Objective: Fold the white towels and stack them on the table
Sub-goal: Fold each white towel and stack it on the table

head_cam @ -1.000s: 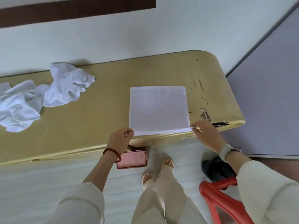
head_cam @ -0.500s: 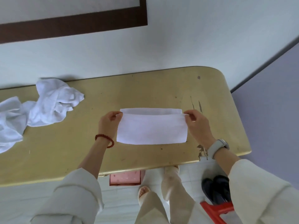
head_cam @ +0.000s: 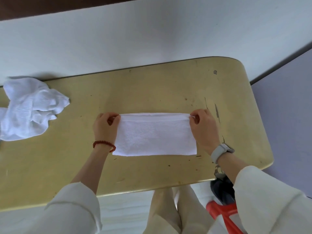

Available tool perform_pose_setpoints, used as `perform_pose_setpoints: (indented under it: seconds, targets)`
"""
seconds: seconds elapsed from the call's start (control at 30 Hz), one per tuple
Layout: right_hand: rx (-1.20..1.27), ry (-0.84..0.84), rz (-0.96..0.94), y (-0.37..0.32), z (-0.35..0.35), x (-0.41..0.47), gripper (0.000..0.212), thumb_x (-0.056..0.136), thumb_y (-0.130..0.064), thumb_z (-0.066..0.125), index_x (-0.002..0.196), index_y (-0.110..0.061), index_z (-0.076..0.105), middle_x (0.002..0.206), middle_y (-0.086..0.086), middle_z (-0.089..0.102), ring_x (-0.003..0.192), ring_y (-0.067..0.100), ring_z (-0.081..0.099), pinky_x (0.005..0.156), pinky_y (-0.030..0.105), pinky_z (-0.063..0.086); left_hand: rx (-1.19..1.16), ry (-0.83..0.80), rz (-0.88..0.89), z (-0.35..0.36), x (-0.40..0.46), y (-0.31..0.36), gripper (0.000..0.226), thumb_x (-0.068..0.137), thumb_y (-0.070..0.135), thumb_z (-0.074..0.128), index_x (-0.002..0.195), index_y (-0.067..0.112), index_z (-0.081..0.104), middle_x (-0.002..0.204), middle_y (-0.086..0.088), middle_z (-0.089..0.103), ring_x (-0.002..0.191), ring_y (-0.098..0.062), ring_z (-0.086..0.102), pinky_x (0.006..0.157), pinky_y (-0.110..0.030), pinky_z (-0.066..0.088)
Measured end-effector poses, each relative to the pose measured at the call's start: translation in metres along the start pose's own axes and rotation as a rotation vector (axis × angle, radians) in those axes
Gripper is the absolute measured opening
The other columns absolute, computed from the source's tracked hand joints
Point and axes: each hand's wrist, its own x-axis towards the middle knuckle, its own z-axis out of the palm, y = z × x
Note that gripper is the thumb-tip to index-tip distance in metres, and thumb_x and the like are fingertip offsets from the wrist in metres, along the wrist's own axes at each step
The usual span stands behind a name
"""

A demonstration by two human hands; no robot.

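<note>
Left hand: I see my left hand (head_cam: 104,126) at the far left corner of the folded towel (head_cam: 155,135), fingers curled in, pinching the top edge between thumb and fingertips.
Right hand: my right hand (head_cam: 203,127) mirrors it at the far right corner, fingers curled and pinching the same edge.
Folded towel: white terry, nubby weave, a long flat rectangle lying near the middle of the table (head_cam: 152,85); a hemmed band runs along the far edge, where the upper layer sits just short of the layer below. The near edge lies flat and straight.
Unfolded towels: a crumpled white heap (head_cam: 28,110) at the table's left end, well apart from my hands, soft folds and a loose corner pointing right.
Table: yellowish top with rounded corners, smooth but scuffed, with dark scratches and chips near the right end.
Wrists: a red bead bracelet (head_cam: 103,145) on the left, a pale-strapped watch (head_cam: 221,152) on the right; cream sleeves on both arms.
Floor side: a red plastic stool (head_cam: 221,215) below the table's near right edge.
</note>
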Motion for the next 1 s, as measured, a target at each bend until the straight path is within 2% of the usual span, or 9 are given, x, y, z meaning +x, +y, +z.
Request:
perform_pose_setpoints:
  seconds: [0.1,0.17,0.27,0.33,0.47,0.63,0.73,0.83,1.0]
  targets:
    - [-0.138,0.127,-0.154,-0.004,0.006,0.0,0.016,0.081,-0.003,0.058,0.096,-0.005,0.063,0.097,0.012,0.057,0.086,0.028,0.054,0.06,0.035,0.048,0.103,0.042,0.102,0.006,-0.002,-0.002,0.015,0.086,0.01,0.056,0.096,0.008,0.067,0.098,-0.007,0.054,0.087,-0.021,0.05,0.077,-0.024,0.036]
    - [-0.205,0.204,-0.336,-0.01,0.012,0.0,0.019,0.079,-0.007,0.055,0.095,-0.007,0.066,0.093,0.011,0.06,0.081,0.029,0.054,0.064,0.034,0.046,0.204,0.052,0.311,0.011,0.0,-0.001,0.017,0.086,0.012,0.055,0.095,0.009,0.069,0.099,-0.01,0.059,0.095,-0.027,0.049,0.078,-0.029,0.038]
    - [-0.244,0.149,-0.493,-0.025,0.027,0.001,0.025,0.082,-0.018,0.045,0.092,-0.014,0.068,0.089,0.004,0.062,0.08,0.025,0.053,0.068,0.031,0.038,0.284,0.033,0.644,0.023,0.003,0.003,0.024,0.083,0.024,0.05,0.088,0.015,0.072,0.089,-0.005,0.065,0.093,-0.02,0.043,0.075,-0.035,0.041]
    - [-0.249,0.118,-0.499,-0.034,0.038,0.001,0.024,0.082,-0.02,0.045,0.087,-0.016,0.068,0.087,0.002,0.062,0.08,0.023,0.053,0.068,0.032,0.036,0.292,0.009,0.737,0.031,0.003,0.004,0.023,0.081,0.027,0.051,0.083,0.017,0.072,0.086,-0.001,0.066,0.092,-0.017,0.042,0.075,-0.033,0.038]
    - [-0.285,0.11,-0.475,-0.037,0.053,0.001,0.02,0.079,-0.02,0.045,0.077,-0.015,0.064,0.084,0.002,0.06,0.076,0.024,0.053,0.068,0.033,0.037,0.293,-0.009,0.749,0.041,0.003,-0.003,0.02,0.079,0.031,0.055,0.078,0.018,0.07,0.086,0.001,0.065,0.091,-0.016,0.042,0.077,-0.031,0.034]
    - [-0.308,0.089,-0.492,-0.037,0.054,0.003,0.012,0.077,-0.017,0.046,0.073,-0.015,0.057,0.082,0.0,0.059,0.075,0.021,0.05,0.071,0.029,0.026,0.241,-0.049,0.714,0.042,0.004,0.001,0.018,0.077,0.032,0.052,0.073,0.018,0.063,0.084,0.004,0.064,0.091,-0.012,0.042,0.081,-0.028,0.029]
    - [-0.282,0.09,-0.484,-0.038,0.053,0.005,0.015,0.082,-0.015,0.043,0.075,-0.014,0.056,0.078,-0.001,0.059,0.071,0.022,0.051,0.073,0.032,0.032,0.218,-0.039,0.69,0.041,0.005,0.004,0.017,0.08,0.028,0.051,0.072,0.018,0.062,0.079,0.006,0.065,0.088,-0.01,0.042,0.08,-0.021,0.021]
    - [-0.266,0.104,-0.47,-0.04,0.052,0.008,0.02,0.084,-0.015,0.038,0.076,-0.014,0.056,0.072,-0.002,0.059,0.066,0.021,0.05,0.071,0.035,0.037,0.212,-0.049,0.664,0.042,0.007,0.008,0.017,0.08,0.025,0.049,0.073,0.016,0.062,0.076,0.006,0.065,0.086,-0.009,0.043,0.082,-0.022,0.022]
    - [-0.285,0.11,-0.463,-0.042,0.057,0.015,0.022,0.084,-0.013,0.037,0.073,-0.014,0.057,0.068,-0.001,0.057,0.064,0.022,0.05,0.069,0.034,0.035,0.27,-0.083,0.596,0.045,0.01,0.019,0.009,0.077,0.009,0.057,0.073,0.014,0.064,0.074,0.003,0.066,0.082,-0.024,0.056,0.079,-0.019,0.016]
